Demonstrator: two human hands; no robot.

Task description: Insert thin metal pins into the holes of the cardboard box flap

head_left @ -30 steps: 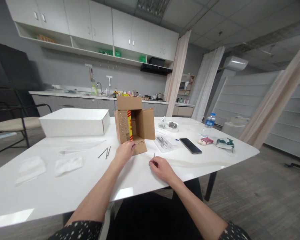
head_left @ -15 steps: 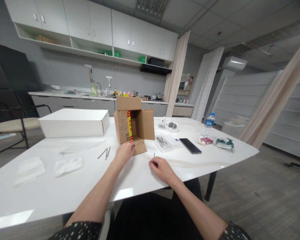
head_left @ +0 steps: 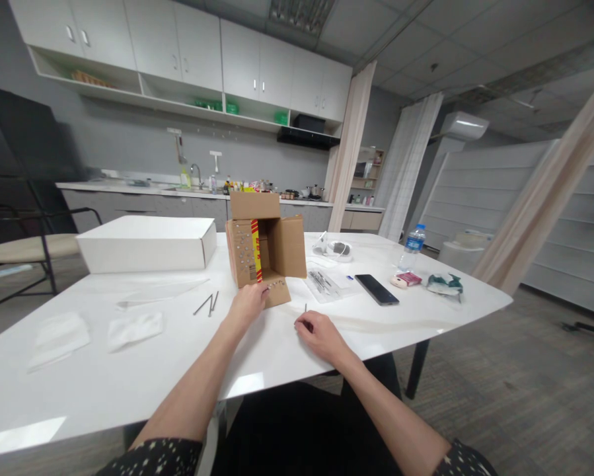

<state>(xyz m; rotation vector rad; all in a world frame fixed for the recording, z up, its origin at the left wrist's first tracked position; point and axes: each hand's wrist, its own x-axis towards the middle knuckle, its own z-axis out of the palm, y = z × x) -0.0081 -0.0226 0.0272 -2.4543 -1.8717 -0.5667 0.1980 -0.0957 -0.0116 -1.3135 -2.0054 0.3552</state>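
Brown cardboard box [head_left: 264,248], open | left hand [head_left: 248,304] grip pinching its lower flap | right hand [head_left: 319,334] grip closed on thin metal nail [head_left: 305,309], upright on white desk [head_left: 277,344]

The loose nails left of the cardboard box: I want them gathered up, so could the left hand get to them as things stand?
Probably yes. The left hand rests at the cardboard box, and the loose nails lie just to its left on bare table, with nothing between.

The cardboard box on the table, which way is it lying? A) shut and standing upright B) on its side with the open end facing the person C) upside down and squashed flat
B: the cardboard box lies on its side, flaps spread, its hollow inside facing the person, with the left hand at its lower flap.
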